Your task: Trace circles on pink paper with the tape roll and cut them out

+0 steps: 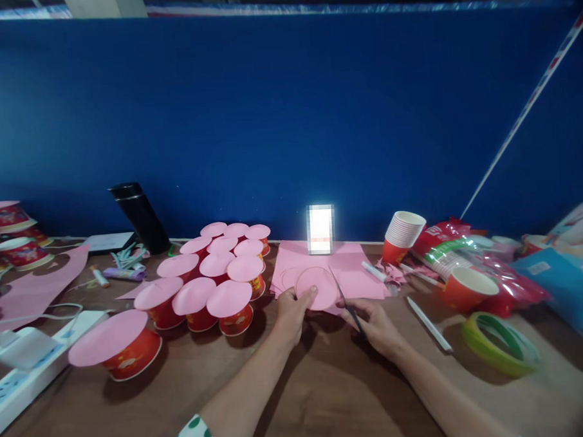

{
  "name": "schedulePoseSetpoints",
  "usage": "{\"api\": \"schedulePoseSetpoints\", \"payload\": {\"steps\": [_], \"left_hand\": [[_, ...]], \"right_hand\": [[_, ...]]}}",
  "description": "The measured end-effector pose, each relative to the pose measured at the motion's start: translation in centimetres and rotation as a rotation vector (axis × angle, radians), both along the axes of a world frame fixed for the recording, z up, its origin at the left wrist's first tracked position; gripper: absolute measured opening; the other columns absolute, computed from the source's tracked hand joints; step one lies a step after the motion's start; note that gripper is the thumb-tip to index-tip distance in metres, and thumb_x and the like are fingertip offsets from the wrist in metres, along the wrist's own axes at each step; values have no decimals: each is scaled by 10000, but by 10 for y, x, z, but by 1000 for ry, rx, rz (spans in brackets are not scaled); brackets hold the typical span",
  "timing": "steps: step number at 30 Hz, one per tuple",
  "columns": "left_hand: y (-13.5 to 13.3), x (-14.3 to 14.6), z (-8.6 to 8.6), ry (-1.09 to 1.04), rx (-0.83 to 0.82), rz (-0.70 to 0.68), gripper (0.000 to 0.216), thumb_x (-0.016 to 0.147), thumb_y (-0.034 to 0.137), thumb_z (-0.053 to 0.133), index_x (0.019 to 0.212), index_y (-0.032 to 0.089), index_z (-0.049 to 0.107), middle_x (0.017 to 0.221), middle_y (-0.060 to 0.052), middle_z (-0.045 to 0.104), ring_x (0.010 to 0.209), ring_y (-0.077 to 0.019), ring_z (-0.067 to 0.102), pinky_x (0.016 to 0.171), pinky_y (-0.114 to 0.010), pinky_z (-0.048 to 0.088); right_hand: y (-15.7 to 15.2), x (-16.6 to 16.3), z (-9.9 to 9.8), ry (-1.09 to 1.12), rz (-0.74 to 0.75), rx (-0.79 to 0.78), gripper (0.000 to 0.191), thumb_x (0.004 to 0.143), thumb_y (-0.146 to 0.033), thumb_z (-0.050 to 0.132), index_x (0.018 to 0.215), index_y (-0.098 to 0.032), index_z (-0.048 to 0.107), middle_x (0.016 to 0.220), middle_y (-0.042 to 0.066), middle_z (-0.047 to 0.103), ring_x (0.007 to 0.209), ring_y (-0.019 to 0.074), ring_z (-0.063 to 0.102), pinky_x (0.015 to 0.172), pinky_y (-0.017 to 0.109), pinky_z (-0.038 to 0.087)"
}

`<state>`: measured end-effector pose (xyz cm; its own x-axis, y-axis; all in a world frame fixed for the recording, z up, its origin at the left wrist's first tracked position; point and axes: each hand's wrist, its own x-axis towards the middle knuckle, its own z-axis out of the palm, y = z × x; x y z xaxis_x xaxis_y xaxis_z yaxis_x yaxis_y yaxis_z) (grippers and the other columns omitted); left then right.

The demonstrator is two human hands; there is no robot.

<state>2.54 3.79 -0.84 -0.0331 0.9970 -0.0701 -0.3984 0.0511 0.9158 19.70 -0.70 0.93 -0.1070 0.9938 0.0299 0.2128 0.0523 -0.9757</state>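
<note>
My left hand (291, 308) is closed on the edge of a pink paper disc (318, 287), holding it just above the brown table (299, 385). My right hand (370, 318) grips a pair of dark scissors (346, 301), whose blades point up toward the disc's right edge. Under and behind the disc lies a stack of pink paper sheets (356, 267). To the left stand several red paper cups capped with pink discs (216, 273).
A white power strip (22, 372) and a black flask (141, 215) lie at the left. A bright phone (320, 229) leans on the blue wall. At the right are a stack of cups (402, 236), a red plastic bag (471, 256), a green tape roll (500, 344) and a white pen (429, 324).
</note>
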Motion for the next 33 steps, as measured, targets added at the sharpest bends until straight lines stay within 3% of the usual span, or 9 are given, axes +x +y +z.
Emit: {"api": "schedulePoseSetpoints", "payload": {"steps": [33], "left_hand": [[-4, 2, 4, -54, -3, -47, 423, 547, 407, 790, 768, 73, 654, 671, -87, 676, 583, -152, 601, 578, -270, 475]], "right_hand": [[0, 1, -4, 7, 4, 6, 426, 728, -464, 627, 978, -118, 635, 558, -38, 482, 465, 86, 399, 430, 208, 328]]}}
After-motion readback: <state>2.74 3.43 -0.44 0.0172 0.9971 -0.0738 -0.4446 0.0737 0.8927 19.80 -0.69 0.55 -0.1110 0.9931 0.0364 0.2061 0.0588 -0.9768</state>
